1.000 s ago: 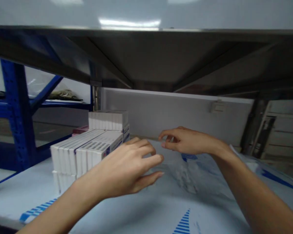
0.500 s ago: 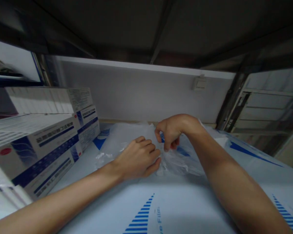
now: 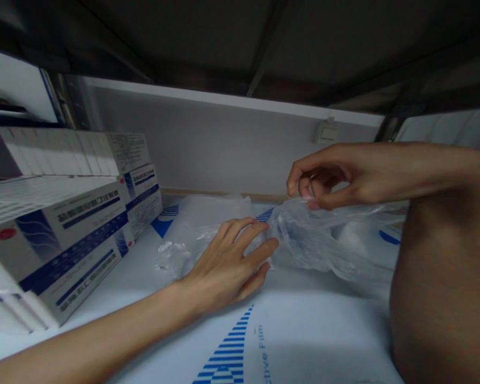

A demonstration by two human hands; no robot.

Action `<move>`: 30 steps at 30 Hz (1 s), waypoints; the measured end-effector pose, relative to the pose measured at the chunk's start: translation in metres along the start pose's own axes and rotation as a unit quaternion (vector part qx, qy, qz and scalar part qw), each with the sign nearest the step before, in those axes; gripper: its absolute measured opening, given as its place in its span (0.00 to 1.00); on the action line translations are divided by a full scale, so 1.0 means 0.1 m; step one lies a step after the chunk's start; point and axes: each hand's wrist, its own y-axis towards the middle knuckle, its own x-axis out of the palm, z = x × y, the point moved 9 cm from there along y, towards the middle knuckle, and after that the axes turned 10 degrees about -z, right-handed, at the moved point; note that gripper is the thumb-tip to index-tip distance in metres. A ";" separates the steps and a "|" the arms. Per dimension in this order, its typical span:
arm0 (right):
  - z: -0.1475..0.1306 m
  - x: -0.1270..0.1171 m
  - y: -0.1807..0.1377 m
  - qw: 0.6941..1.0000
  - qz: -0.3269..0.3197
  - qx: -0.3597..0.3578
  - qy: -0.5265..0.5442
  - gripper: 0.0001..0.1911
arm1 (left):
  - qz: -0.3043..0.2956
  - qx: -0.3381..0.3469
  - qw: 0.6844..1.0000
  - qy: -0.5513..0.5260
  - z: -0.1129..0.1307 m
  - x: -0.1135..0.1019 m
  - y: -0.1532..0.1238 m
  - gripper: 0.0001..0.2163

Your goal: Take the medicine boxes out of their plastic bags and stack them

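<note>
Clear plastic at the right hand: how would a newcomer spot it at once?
Find the pale blue shelf surface with striped blue printing, then the right hand over its right side. The crumpled clear plastic is pinched at that hand's fingertips and spreads below it. Unlike the flatter plastic by the left hand, it is bunched and partly raised.

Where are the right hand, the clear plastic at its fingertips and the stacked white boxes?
Right hand (image 3: 362, 173): head view, middle of the hand, behind the thumb.
Clear plastic (image 3: 310, 245): head view, crumpled part below that hand.
Stacked white boxes (image 3: 90, 213): head view, printed side of a nearer box.
</note>
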 end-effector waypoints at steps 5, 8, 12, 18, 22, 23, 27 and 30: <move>-0.24 -0.09 -0.16 0.995 0.077 -0.006 0.057 0.07 | -0.021 0.000 1.000 -0.015 -0.01 0.10 -0.01 0.15; -0.27 -0.18 -0.18 0.992 0.118 -0.010 0.038 0.07 | -0.021 0.000 1.000 -0.012 -0.02 0.13 -0.02 0.15; -0.32 -0.24 -0.20 0.988 0.123 -0.085 -0.040 0.09 | 0.007 0.000 1.000 -0.003 -0.04 0.08 -0.01 0.09; -0.22 -0.28 -0.23 0.985 0.120 -0.127 -0.008 0.10 | 0.094 -0.036 0.993 -0.054 -0.06 -0.15 -0.04 0.18; -0.24 -0.34 -0.25 0.972 0.158 -0.168 0.037 0.13 | 0.077 -0.072 0.990 -0.092 -0.09 -0.13 -0.03 0.14; -0.25 -0.35 -0.26 0.969 0.168 -0.175 0.043 0.13 | 0.061 -0.073 0.990 -0.104 -0.09 -0.09 -0.03 0.10; -0.18 -0.41 -0.27 0.965 0.198 -0.157 0.067 0.19 | 0.021 -0.082 0.983 -0.160 -0.16 0.04 -0.03 0.06; -0.08 -0.49 -0.31 0.954 0.243 -0.152 0.088 0.20 | 0.033 -0.096 0.975 -0.197 -0.22 0.05 -0.05 0.06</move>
